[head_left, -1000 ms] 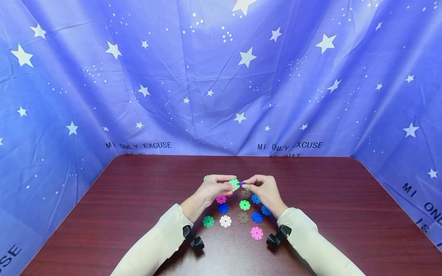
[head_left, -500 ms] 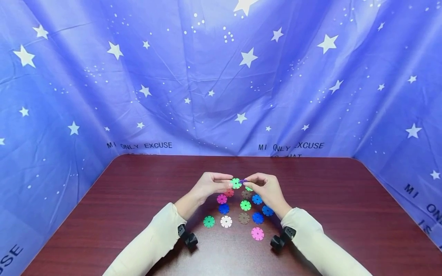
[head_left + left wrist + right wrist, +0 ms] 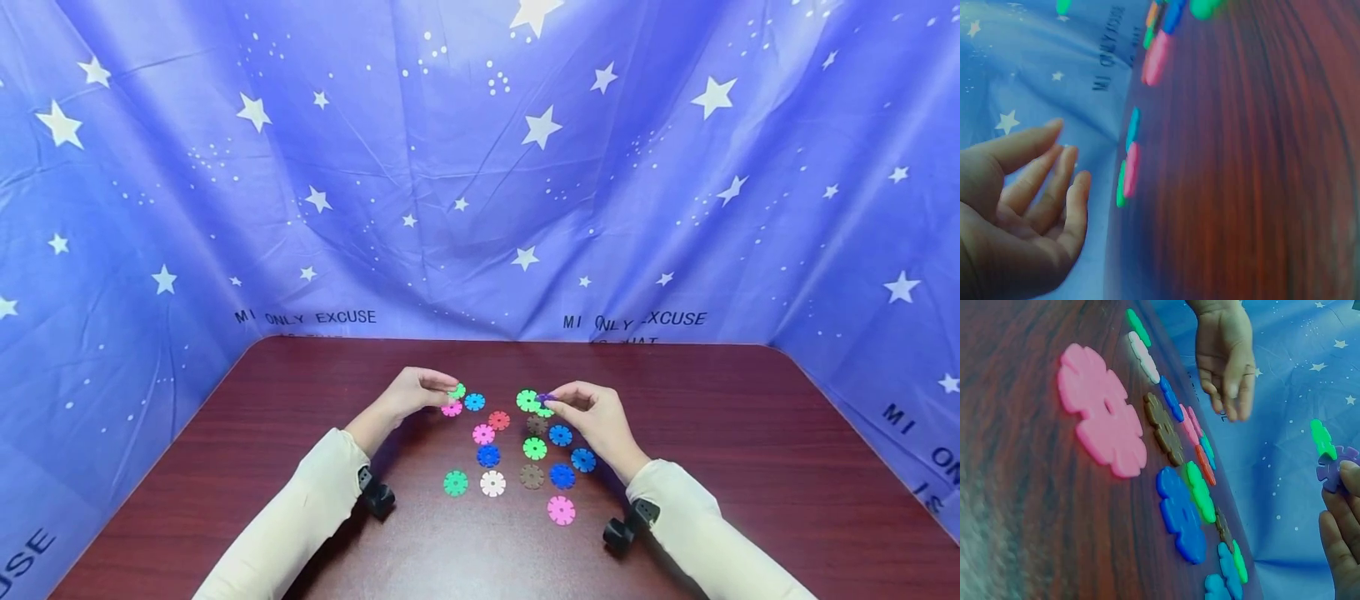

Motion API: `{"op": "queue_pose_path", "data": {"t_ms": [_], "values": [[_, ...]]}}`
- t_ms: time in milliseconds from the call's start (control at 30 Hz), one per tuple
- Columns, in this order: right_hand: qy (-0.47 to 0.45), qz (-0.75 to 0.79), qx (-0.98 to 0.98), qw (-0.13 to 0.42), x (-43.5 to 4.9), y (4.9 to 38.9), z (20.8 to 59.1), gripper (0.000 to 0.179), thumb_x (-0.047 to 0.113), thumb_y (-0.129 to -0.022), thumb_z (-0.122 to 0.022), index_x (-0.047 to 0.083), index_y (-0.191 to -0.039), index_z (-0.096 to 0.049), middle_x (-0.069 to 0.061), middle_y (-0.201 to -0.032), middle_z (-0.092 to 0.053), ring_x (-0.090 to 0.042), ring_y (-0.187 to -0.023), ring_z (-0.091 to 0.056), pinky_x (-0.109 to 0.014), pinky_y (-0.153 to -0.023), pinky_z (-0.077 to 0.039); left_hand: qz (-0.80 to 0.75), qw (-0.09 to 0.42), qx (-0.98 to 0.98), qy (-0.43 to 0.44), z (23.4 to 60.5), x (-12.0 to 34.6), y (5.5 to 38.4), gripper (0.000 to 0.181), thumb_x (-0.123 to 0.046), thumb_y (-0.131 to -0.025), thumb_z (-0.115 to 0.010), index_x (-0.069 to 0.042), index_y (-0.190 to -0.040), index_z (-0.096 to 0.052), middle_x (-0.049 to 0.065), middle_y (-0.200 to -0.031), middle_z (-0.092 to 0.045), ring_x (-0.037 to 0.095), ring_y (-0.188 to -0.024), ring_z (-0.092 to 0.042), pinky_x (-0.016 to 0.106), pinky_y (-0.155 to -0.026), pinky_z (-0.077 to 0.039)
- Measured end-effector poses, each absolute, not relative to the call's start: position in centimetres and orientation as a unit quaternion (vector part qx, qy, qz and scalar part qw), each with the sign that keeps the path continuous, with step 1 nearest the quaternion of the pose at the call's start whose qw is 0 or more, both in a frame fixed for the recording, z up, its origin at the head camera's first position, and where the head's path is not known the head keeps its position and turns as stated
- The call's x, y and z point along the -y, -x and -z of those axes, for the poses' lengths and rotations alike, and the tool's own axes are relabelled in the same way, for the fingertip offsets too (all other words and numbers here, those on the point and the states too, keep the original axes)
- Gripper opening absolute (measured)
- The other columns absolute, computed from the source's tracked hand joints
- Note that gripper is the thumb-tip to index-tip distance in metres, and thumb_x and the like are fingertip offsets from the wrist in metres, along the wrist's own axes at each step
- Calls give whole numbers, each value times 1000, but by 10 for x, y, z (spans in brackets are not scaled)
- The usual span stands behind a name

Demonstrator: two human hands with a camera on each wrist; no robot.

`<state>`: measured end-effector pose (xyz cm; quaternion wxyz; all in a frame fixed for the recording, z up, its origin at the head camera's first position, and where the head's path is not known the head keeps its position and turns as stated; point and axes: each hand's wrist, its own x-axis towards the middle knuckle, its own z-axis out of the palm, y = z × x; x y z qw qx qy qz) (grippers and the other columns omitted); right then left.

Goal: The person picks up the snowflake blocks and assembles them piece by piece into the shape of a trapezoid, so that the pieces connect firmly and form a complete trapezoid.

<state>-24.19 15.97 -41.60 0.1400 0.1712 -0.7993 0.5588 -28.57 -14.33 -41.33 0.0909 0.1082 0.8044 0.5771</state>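
Observation:
My right hand [image 3: 597, 417] pinches a purple notched building disc [image 3: 1334, 470] between thumb and fingers, held above the table. A bright green disc [image 3: 1321, 439] is joined edge to edge with the purple one, at an angle to it. My left hand [image 3: 414, 402] holds nothing; its fingers are spread and slightly bent in the left wrist view. In the head view it is nearest to a green disc [image 3: 459, 390] and a pink disc [image 3: 451, 408] at the far left of the layout, and its fingertips partly cover them.
Several notched discs lie flat on the dark red wooden table [image 3: 300, 517], among them a white disc [image 3: 492, 483], a red disc [image 3: 498, 421], a brown disc [image 3: 532, 477] and a pink disc [image 3: 561, 510]. A blue star-patterned curtain [image 3: 480, 167] surrounds the table's back and sides.
My left hand has let go of the bright green disc and moved left. My right hand has moved slightly right, still holding the purple disc with the green one attached.

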Motion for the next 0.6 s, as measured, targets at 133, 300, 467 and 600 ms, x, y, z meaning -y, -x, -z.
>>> {"op": "queue_pose_path", "data": {"t_ms": [133, 300, 467, 600], "values": [[-169, -566, 794, 143, -161, 240, 416, 12, 11, -79, -76, 2, -87, -72, -8, -79, -71, -13, -66, -65, -21, -60, -51, -572, 94, -809, -94, 419, 147, 288, 34, 8, -75, -68, 14, -108, -63, 26, -102, -67, 18, -84, -67, 24, -69, -53], [-172, -572, 790, 138, -163, 241, 418, 13, 10, -80, -75, 1, -89, -71, -11, -81, -71, -18, -68, -66, -21, -60, -51, -573, 96, -809, -89, 423, 149, 289, 33, 12, -74, -70, 17, -106, -62, 27, -101, -66, 26, -89, -68, 21, -67, -53], [-171, -569, 794, 129, -163, 243, 418, 13, 13, -81, -75, 4, -88, -71, -9, -80, -71, -26, -70, -66, -22, -61, -52, -545, 84, -828, -98, 422, 149, 290, 31, 11, -72, -73, 15, -102, -65, 25, -98, -68, 17, -78, -65, 20, -63, -51], [-173, -563, 798, 128, -158, 233, 404, 10, 6, -81, -73, -1, -88, -70, -14, -80, -70, -32, -69, -65, -21, -60, -51, -511, 74, -851, -100, 425, 147, 292, 30, 11, -70, -75, 10, -99, -68, 20, -95, -70, 13, -76, -60, 22, -65, -52]]}}
